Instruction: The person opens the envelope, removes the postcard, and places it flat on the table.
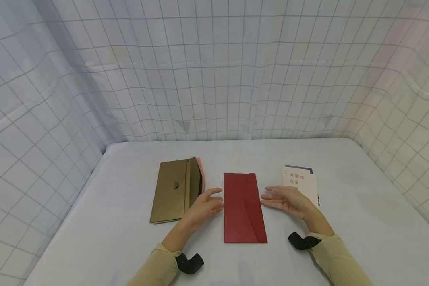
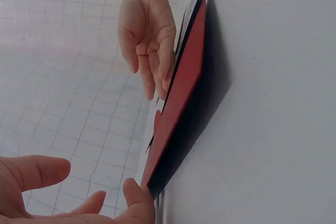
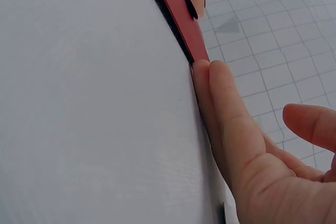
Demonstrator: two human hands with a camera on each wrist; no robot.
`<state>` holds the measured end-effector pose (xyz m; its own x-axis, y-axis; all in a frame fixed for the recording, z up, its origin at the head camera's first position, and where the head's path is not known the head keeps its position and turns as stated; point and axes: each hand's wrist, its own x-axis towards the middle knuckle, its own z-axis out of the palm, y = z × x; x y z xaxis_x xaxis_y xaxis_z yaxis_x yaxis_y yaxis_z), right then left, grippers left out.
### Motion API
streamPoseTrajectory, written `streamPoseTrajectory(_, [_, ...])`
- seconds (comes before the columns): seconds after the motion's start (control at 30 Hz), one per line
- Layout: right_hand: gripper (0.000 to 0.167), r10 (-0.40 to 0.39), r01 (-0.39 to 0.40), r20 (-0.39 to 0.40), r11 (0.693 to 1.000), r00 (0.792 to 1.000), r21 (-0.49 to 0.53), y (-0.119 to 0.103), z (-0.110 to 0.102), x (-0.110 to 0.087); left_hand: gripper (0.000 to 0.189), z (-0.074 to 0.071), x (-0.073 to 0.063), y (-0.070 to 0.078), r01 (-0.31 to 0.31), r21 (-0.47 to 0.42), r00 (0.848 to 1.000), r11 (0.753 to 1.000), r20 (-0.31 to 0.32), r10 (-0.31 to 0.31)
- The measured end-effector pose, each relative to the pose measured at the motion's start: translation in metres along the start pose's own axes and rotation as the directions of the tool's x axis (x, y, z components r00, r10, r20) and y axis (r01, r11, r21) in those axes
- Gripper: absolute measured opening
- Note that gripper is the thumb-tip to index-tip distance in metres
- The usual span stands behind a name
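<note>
A red envelope [image 1: 241,206] lies lengthwise on the white table between the two hands, its flap along the right side. My left hand [image 1: 206,206] is at its left edge, fingers loosely extended; in the left wrist view the fingertips come close to the red envelope [image 2: 181,87], and contact is hard to tell. On the other side, my right hand [image 1: 287,200] has its fingers stretched towards the right edge. The right wrist view shows its fingertips by the red envelope [image 3: 184,19]. Neither hand holds anything.
Gold-brown envelopes [image 1: 169,190] lie stacked to the left, the top one's flap raised, with a pinkish sheet [image 1: 201,171] behind. White cards with printed characters [image 1: 302,182] lie at the right, partly under the right hand. Gridded white curtains [image 1: 214,79] surround the table.
</note>
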<state>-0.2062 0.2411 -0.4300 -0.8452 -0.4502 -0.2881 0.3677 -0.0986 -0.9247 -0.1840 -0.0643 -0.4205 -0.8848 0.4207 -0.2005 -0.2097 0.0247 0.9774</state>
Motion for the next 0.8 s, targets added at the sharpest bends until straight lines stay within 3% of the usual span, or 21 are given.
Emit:
streamPoseTrajectory(0.33, [0.054, -0.005, 0.004, 0.043, 0.999, 0.999, 0.042, 0.002, 0.004, 0.001, 0.048, 0.002, 0.002, -0.004, -0.027, 0.018, 0.998, 0.999, 0.064, 0.026])
streamPoseTrajectory(0.5, [0.053, -0.001, -0.003, 0.067, 0.998, 0.998, 0.060, 0.003, 0.007, 0.003, 0.047, 0.004, 0.002, -0.007, -0.044, -0.019, 0.996, 0.999, 0.077, 0.046])
streamPoseTrajectory(0.63, [0.053, 0.009, -0.013, 0.052, 0.998, 0.999, 0.069, 0.004, 0.009, 0.004, 0.047, 0.009, 0.003, -0.010, -0.048, -0.046, 0.998, 0.998, 0.032, 0.050])
streamPoseTrajectory(0.8, [0.053, 0.003, -0.006, 0.047, 0.998, 0.999, 0.055, 0.002, 0.013, 0.003, 0.048, 0.016, 0.002, -0.012, -0.083, 0.042, 0.990, 0.996, -0.107, 0.087])
